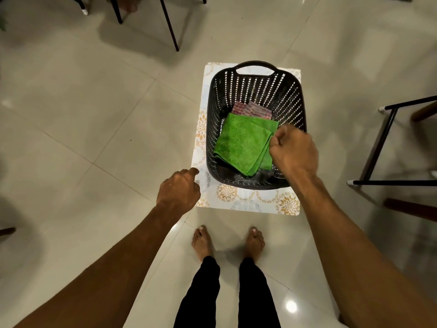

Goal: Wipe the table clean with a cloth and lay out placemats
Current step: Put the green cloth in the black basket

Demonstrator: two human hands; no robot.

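The task stood at its opening stage. No worktop was in view, so no wiping could be judged done, and no placemat had been laid on one.

The person stood barefoot on the tiled floor [94,114], looking down at a dark perforated basket [255,91]. The basket rested on a floral-patterned mat [246,202], which lay flat on the floor and showed beyond the basket's left, near and far sides. Whether this was a single placemat or a stack could not be told.

Inside the basket lay a folded green cloth [241,144], occupying the near half of the basket floor. A checked red-and-white cloth [250,110] lay partly under its far edge.

The right hand [293,152] was over the basket's right rim, its grip curled closed at the right edge of the green cloth. The fingertips were hidden behind the knuckles, so whether they had pinched the fabric or only touched it could not be confirmed; the cloth lay flat, not lifted.

The left hand [179,190] was at the near left corner of the mat, fingers loosely curled with the forefinger extended towards its edge, holding nothing.

Remaining, as judged: take the cloth out, wipe the worktop, free the mat from beneath the basket, and lay out the placemats.
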